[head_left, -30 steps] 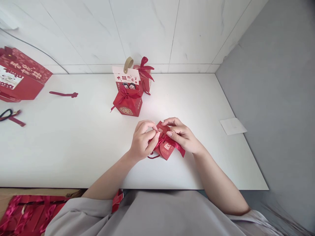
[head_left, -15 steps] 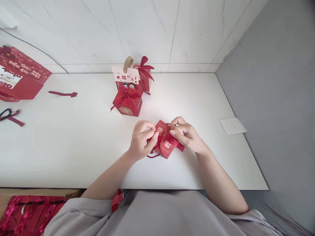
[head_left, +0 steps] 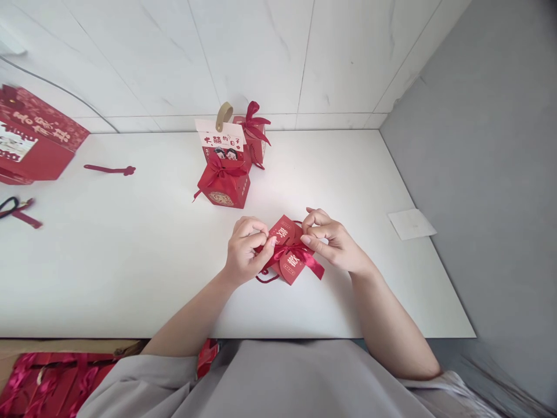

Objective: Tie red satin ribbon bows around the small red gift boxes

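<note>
In front of me a small red gift box (head_left: 282,231) with pale gold characters lies on the white table. A dark red ribbon (head_left: 314,266) crosses its top and is tied in a bow at the middle. My left hand (head_left: 249,248) is closed at the box's left side, its thumb and forefinger pinching the ribbon. On the right side my right hand (head_left: 328,239) also pinches the ribbon between thumb and fingers. A twisted red cord handle (head_left: 267,280) sticks out below the box's left corner.
Behind stand a red box with a bow (head_left: 226,184) and another ribboned box (head_left: 257,136). At left are a large red box (head_left: 47,139) and a red strap (head_left: 108,169). A white paper (head_left: 411,224) lies right. A carton of red ribboned boxes (head_left: 56,380) sits below the table edge.
My left hand has drawn slightly left, away from the bow. My right hand has stayed nearly in place. The view has shifted a little.
</note>
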`<state>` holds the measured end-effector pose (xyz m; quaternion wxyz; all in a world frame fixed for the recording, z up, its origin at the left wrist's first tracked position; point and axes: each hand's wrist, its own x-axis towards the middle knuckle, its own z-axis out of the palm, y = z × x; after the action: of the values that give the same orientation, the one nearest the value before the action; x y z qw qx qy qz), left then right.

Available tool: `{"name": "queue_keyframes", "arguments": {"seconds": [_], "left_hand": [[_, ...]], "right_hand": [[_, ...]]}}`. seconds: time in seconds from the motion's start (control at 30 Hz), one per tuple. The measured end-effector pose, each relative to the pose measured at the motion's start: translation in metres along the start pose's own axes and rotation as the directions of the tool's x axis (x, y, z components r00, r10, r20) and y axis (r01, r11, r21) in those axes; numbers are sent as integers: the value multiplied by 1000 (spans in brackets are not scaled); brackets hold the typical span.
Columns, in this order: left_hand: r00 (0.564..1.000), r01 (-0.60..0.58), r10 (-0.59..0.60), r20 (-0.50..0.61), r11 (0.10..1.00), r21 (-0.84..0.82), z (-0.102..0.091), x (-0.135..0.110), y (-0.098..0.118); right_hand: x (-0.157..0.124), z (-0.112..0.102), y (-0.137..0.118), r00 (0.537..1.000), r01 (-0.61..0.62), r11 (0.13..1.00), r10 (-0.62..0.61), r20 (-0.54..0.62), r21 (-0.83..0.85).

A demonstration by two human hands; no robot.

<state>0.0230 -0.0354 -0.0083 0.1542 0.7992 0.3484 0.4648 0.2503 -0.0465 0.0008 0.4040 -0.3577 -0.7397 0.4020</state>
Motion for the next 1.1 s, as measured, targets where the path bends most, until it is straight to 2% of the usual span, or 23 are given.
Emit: {"name": "queue_keyframes", "arguments": {"seconds": [0.1, 0.2, 0.33, 0.43, 0.6, 0.8, 0.87, 0.93, 1.0, 1.07, 1.1], "left_hand": [[999, 37, -37, 3, 999, -13, -3, 2, -2], [988, 146, -139, 67, 984, -100, -6, 7, -3], [940, 327, -306, 150, 932, -154, -4, 11, 4], [910, 397, -370, 187, 908, -138, -1, 12, 10], [863, 458, -369, 345, 859, -227, -1, 12, 13], [800, 539, -314, 512, 751, -382, -13, 16, -1], [782, 574, -317, 537, 703, -420, -17, 16, -6], [788, 582, -337, 516, 682, -443, -20, 15, -9], [822, 551, -366, 437, 704, -448, -20, 14, -10], [858, 510, -402, 320, 740, -439, -19, 13, -10], [868, 496, -421, 262, 754, -431, -18, 12, -11]], "right_hand": [[1, 2, -2, 1000, -12, 1000, 12, -8, 13], [3, 6, -5, 998, -26, 997, 29, -50, 68], [3, 7, -8, 998, -14, 979, 27, -59, 202], [3, 7, -7, 995, -24, 965, 49, -89, 259], [6, 11, 2, 988, -54, 965, 90, -128, 258], [7, 6, 4, 955, -172, 954, 222, -196, 244], [3, -3, -1, 934, -218, 965, 250, -255, 147], [-4, -15, -10, 912, -323, 946, 300, -281, -39], [-10, -24, -21, 882, -468, 867, 444, -160, -174], [-16, -28, -30, 817, -558, 823, 567, 103, -106], [-17, -28, -34, 772, -592, 803, 588, 242, -66]]}}
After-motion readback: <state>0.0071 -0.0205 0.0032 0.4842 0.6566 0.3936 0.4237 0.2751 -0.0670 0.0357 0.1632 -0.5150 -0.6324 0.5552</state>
